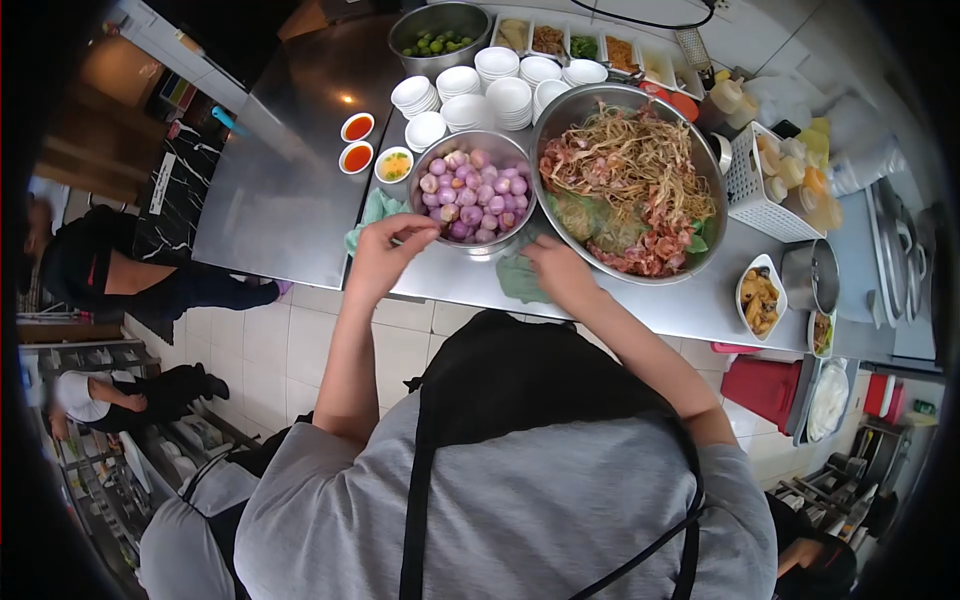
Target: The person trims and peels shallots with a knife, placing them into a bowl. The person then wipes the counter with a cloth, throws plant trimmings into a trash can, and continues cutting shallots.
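Observation:
A steel bowl [480,243] full of peeled purple shallots [475,195] stands near the counter's front edge. At its left rim is my left hand [392,250], with thumb and fingertips brought together in a pinch; what they hold, if anything, is too small to make out. My right hand [560,268] has its fingers closed on a green cloth [520,280], just right of the shallot bowl. A large steel basin [722,200] beside it holds a heap of pale stringy roots [630,150], reddish pieces and green leaves.
Stacked white bowls [508,100] and a steel bowl of limes [440,42] stand behind. Small sauce dishes [356,157] sit to the left. A white basket [755,190] of bottles and a dish of food [760,300] are at right. People [95,265] stand at left.

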Tool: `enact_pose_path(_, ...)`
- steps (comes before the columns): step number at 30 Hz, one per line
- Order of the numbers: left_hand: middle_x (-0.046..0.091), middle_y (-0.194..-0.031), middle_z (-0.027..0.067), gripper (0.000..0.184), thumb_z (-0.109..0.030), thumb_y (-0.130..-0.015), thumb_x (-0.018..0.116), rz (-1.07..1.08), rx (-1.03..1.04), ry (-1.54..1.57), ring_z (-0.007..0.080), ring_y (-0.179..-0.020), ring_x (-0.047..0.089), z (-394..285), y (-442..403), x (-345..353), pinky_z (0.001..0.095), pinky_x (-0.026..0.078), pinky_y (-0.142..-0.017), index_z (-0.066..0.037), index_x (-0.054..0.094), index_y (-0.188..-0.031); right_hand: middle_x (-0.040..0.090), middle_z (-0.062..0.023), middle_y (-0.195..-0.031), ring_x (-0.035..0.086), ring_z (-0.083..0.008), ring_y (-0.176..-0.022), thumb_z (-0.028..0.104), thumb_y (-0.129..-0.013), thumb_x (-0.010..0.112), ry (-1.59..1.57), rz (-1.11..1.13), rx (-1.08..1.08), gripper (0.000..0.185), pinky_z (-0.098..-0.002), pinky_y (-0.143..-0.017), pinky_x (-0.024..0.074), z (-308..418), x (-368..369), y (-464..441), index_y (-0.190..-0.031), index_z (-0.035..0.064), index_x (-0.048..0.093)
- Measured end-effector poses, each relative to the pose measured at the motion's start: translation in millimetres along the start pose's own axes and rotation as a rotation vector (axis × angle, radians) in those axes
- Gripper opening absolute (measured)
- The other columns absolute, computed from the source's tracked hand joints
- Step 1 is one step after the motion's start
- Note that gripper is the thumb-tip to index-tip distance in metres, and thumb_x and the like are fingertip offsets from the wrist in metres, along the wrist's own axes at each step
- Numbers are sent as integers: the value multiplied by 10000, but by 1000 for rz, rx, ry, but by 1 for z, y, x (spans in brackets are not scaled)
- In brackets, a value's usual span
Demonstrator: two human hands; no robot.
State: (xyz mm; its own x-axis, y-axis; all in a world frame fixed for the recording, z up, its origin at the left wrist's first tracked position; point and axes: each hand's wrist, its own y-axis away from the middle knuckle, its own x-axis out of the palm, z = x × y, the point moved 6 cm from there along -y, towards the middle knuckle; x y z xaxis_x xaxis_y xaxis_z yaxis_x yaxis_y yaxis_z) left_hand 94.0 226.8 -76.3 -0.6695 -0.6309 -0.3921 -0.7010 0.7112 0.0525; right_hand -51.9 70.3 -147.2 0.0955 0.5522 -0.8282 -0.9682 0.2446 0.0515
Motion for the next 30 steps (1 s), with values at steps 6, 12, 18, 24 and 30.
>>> enact_pose_path(6,587,-675,16,158,-102,-747,613,-107,-69,51,65,-593,497,34,-6,-46,200,406,-559,12,625,-857,591,-101,-789,576,-231,-717,79,-747,573,-88,-370,-175,128,-313,-644,461,44,-135,21,-860,47,624)
enact_pose_path(12,583,-673,12,169,-116,-740,623,-103,-98,-43,64,-597,497,45,-14,-58,198,398,-541,10,624,-853,560,-114,-999,572,-182,-847,111,-749,595,-280,-341,154,414,-290,-726,450,-65,-214,-15,-1150,93,493)
enact_pose_path(18,582,-673,12,180,-128,-723,639,-160,-136,-90,62,-574,487,61,-18,-67,197,387,-517,-1,627,-851,501,-168,-1114,536,-291,-917,90,-699,601,310,-602,607,414,-343,-771,428,-45,-282,23,-1102,123,516)
enact_pose_path(24,603,-672,45,199,-126,-713,642,-146,-97,-278,78,-564,492,62,-21,-63,220,404,-521,-3,628,-869,546,-120,-1056,495,-271,-1029,-11,-671,591,-9,-542,-35,394,-320,-873,395,28,-203,23,-1053,73,552)
enact_pose_path(30,612,-674,54,194,-137,-720,637,-60,-129,-259,97,-564,512,62,-16,-36,229,411,-529,1,631,-856,528,-93,-1096,488,-268,-1019,168,-722,591,82,153,-162,354,-345,-838,417,14,18,20,-1067,103,545)
